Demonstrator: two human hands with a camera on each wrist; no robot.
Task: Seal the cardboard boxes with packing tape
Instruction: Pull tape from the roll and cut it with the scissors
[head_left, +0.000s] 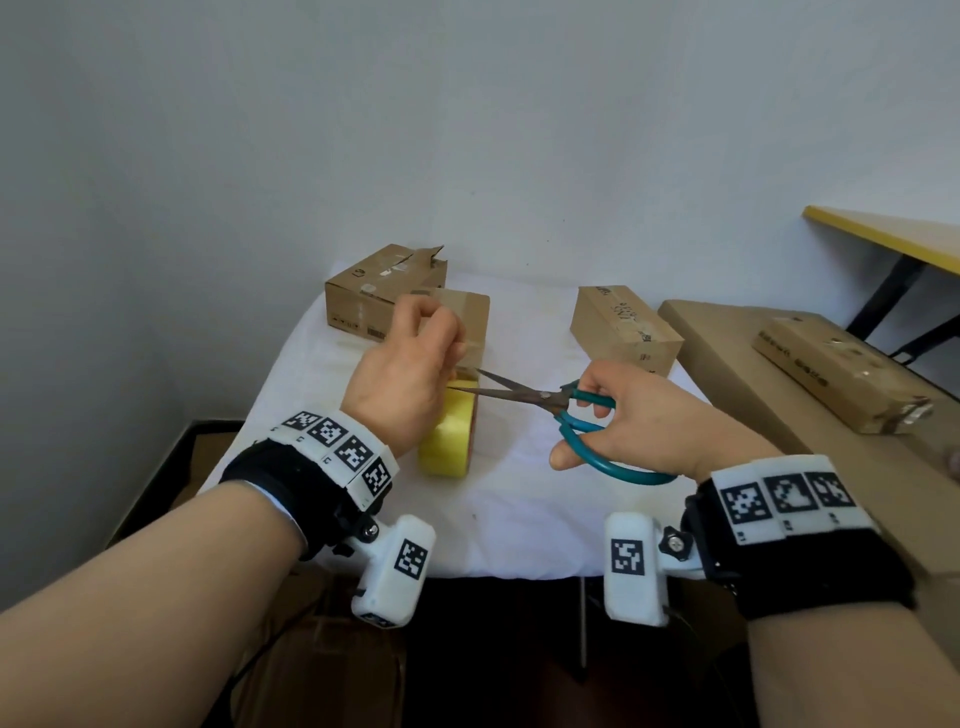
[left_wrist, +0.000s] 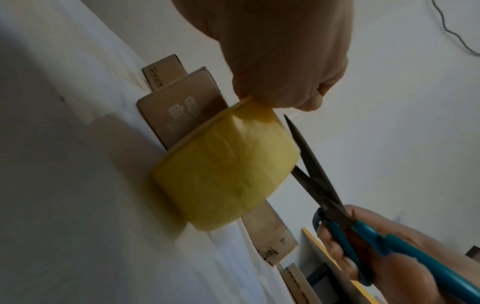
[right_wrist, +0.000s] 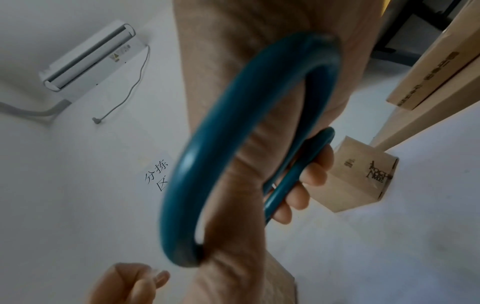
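A yellow packing tape roll (head_left: 448, 437) (left_wrist: 226, 170) stands on edge on the white table (head_left: 519, 509). My left hand (head_left: 441, 345) (left_wrist: 280, 96) is above it and pinches the tape end pulled up from the roll. The hand hides most of that strip. My right hand (head_left: 579, 421) grips teal-handled scissors (head_left: 540, 399) (left_wrist: 314, 164) (right_wrist: 233, 144). Their blades are parted at the strip, just above the roll. Right behind the roll stands a small cardboard box (head_left: 471, 318) (left_wrist: 182, 111) with tape across its top.
A second box (head_left: 379, 291) with a torn flap sits behind at the left, and a third box (head_left: 623, 327) (right_wrist: 358, 179) at the right. A large carton (head_left: 789, 415) beside the table carries a long box (head_left: 841, 374). A yellow-edged table (head_left: 893, 234) stands beyond.
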